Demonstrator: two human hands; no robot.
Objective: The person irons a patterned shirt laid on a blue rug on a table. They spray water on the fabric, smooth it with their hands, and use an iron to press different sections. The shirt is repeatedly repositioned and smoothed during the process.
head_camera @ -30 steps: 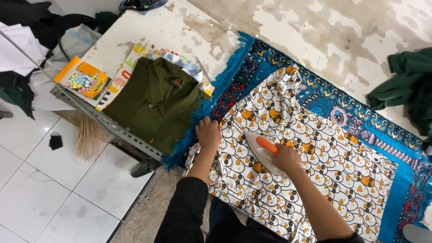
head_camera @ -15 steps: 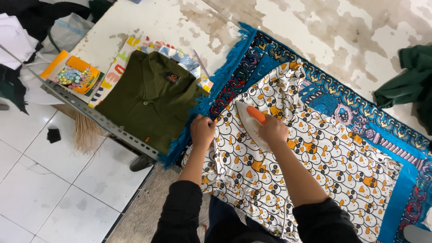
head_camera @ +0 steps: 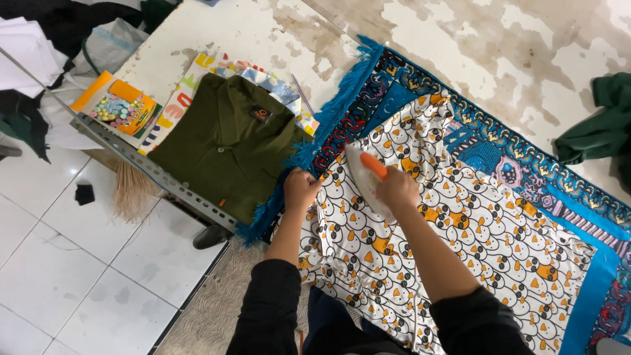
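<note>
Patterned white cloth (head_camera: 460, 243) lies under both hands, iron (head_camera: 363, 176) in right.

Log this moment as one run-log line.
right hand: grips iron on patterned garment | left hand: pins garment edge | beside: folded olive shirt | under: blue mat

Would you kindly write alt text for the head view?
A right hand holds an iron on a patterned cloth while the left hand presses its edge. A folded green shirt lies beside it.
</note>
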